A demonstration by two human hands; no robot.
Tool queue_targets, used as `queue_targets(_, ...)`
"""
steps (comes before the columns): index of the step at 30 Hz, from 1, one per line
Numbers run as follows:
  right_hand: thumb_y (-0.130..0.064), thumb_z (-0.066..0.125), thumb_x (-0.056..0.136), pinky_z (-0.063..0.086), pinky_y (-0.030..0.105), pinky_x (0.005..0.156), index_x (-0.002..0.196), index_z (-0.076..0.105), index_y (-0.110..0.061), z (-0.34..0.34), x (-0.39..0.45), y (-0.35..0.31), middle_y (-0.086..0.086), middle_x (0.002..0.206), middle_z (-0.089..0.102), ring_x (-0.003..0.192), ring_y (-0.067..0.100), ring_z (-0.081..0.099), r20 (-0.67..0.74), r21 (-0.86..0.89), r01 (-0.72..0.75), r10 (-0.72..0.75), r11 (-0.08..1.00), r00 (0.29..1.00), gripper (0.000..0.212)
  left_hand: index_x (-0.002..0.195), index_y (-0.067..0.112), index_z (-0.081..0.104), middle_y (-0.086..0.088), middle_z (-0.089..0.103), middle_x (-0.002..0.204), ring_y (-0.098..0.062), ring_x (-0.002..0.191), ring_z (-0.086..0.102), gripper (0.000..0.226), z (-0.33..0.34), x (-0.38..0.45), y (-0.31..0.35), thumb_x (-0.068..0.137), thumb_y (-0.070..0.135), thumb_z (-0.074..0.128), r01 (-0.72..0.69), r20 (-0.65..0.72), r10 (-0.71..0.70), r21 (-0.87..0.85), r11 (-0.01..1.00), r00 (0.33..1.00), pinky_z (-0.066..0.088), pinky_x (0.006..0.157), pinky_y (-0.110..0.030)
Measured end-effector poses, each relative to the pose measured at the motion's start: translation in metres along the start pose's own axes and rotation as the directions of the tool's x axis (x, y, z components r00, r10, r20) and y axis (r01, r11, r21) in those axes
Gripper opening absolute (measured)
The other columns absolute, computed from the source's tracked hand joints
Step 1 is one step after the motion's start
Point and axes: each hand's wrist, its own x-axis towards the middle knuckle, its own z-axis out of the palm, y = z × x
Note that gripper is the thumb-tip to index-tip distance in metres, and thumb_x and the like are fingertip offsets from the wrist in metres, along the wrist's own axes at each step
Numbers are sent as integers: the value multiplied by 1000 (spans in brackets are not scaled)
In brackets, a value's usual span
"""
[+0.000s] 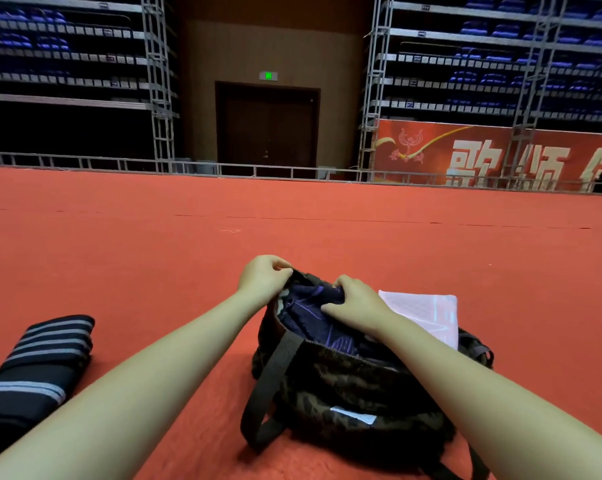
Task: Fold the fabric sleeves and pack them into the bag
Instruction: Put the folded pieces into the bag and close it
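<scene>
A dark camouflage bag (344,393) lies open on the red carpet in front of me. My left hand (263,277) pinches the far rim of its opening and holds it up. My right hand (356,303) grips a dark navy fabric sleeve with purple lines (313,306) inside the mouth of the bag. A second folded sleeve, black with grey stripes (46,351), lies on the carpet at the left, apart from both hands.
A pale pink folded cloth (427,313) lies just behind the bag on the right. The bag's dark straps (268,386) trail toward me. Red carpet (292,220) stretches ahead to a low metal rail, a door and tiered seating.
</scene>
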Motion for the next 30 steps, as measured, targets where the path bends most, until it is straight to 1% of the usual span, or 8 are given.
queue_targets(3, -24, 64, 82, 38, 33, 69, 92, 45, -19, -2, -2, -2, 1, 91, 58, 84, 22, 53, 64, 33, 106, -108, 994, 992, 22, 88, 25, 76, 3, 74, 90, -14, 82, 66, 17, -4, 7, 4, 87, 25, 59, -54, 90, 35, 221, 974, 995, 51, 70, -26)
queue_targets(10, -9, 60, 78, 39, 26, 67, 80, 47, -27, -5, -7, -4, -10, 78, 53, 70, 5, 47, 49, 187, 265, -279, 946, 959, 22, 92, 12, 77, -4, 72, 95, -17, 95, 61, 17, 6, 8, 23, 88, 17, 61, -215, -286, 190, -57, 975, 939, 40, 79, -24)
queue_targets(12, -13, 61, 78, 39, 28, 68, 82, 49, -25, -3, -9, -2, -9, 79, 55, 72, 6, 48, 4, 192, 249, -254, 949, 967, 18, 93, 14, 76, -2, 72, 96, -14, 95, 61, 16, 10, 6, 22, 88, 19, 61, -186, -282, 144, -130, 974, 949, 41, 81, -22)
queue_targets(15, -27, 63, 81, 37, 32, 71, 90, 51, -26, 4, -7, 0, 0, 93, 56, 88, 18, 52, -116, 15, 162, -160, 987, 980, 15, 91, 15, 77, 2, 73, 97, -11, 94, 64, 17, 10, 5, 9, 88, 19, 61, -96, -230, 50, -191, 977, 972, 44, 81, -22)
queue_targets(18, -28, 62, 84, 35, 34, 68, 95, 52, -18, 4, -5, 2, 8, 96, 61, 93, 29, 54, -278, -78, 37, -57, 996, 959, 18, 93, 16, 77, 3, 73, 98, -11, 95, 64, 17, 5, 2, -6, 88, 19, 61, -34, -197, 4, -150, 988, 980, 44, 80, -22)
queue_targets(21, -26, 60, 87, 35, 35, 68, 98, 52, -12, 4, -1, 5, 10, 99, 63, 97, 31, 55, -298, -70, -36, 13, 997, 954, 19, 94, 16, 76, 3, 73, 99, -12, 94, 63, 17, 4, -4, -8, 89, 20, 60, -26, -157, 9, -108, 994, 988, 45, 79, -23)
queue_targets(25, -42, 55, 91, 39, 38, 86, 110, 51, -10, 14, 2, 4, 10, 113, 52, 110, 30, 44, -312, -349, -89, -26, 933, 950, 37, 96, 17, 75, 1, 72, 99, -16, 97, 63, 17, 5, -10, 7, 88, 17, 59, -146, -178, 145, 5, 989, 973, 45, 82, -26)
queue_targets(30, -25, 58, 91, 32, 36, 99, 119, 55, -7, -11, -14, 8, 16, 118, 50, 117, 33, 42, -428, 58, -14, 37, 998, 903, 34, 106, 22, 69, -1, 55, 96, -21, 100, 48, 28, 8, -39, 30, 89, 10, 50, -435, -204, 485, 247, 866, 850, 44, 77, -35)
